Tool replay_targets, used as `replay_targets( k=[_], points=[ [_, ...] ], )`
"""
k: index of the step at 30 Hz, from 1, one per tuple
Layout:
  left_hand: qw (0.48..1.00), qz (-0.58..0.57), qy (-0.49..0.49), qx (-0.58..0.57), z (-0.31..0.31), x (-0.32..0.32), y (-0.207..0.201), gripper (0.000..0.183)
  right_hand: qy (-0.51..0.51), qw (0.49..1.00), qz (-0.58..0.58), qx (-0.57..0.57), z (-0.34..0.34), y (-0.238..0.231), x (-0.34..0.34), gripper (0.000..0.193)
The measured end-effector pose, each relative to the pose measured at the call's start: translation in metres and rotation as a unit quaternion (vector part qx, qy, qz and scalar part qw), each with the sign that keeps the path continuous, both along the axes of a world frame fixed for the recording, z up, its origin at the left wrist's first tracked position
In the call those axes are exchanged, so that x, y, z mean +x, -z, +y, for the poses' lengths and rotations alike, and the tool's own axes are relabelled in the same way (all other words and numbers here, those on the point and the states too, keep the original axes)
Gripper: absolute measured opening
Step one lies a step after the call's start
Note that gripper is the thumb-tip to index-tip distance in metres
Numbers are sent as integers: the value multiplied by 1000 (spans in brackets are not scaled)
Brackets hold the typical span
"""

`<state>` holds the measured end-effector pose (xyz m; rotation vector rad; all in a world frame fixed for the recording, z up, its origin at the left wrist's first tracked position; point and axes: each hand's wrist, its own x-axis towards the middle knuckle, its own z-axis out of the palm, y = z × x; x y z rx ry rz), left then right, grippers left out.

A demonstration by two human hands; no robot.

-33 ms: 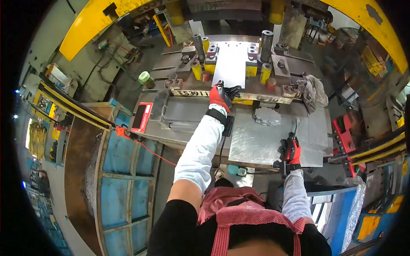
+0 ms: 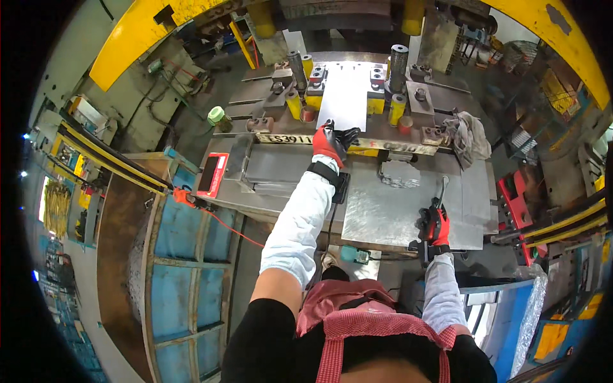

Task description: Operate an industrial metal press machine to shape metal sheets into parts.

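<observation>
A bright, flat metal sheet (image 2: 345, 96) lies in the press die between yellow-marked posts, its near edge sticking out toward me. At that edge is my left hand (image 2: 333, 142) in a red and black glove, closed with thumb and fingers on the sheet. My right hand (image 2: 435, 226), gloved the same way, is low over the wide metal plate (image 2: 383, 207) at the right. It is closed around a slim metal hand tool (image 2: 442, 191) with a rounded end pointing away from me. The tool's lower part is hidden in the glove.
Small cut metal pieces (image 2: 400, 173) are stacked before the die. Left of them lies a pile of metal sheets (image 2: 274, 165), near a red-framed device (image 2: 212, 175). A grey rag (image 2: 469, 139) hangs at the die's right corner. Dark guide posts (image 2: 398, 69) rise beside the sheet.
</observation>
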<state>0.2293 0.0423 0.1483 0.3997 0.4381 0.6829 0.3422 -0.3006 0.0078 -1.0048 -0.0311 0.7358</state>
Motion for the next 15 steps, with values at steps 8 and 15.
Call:
replay_targets(
  k=[8,15],
  points=[
    [998,14,-51,27,-11,9,-6,44,19,1000,13,-21,-5,0,5,35],
    [999,-25,-44,7,2,10,7,46,26,999,13,-25,-3,1,4,34]
  ],
)
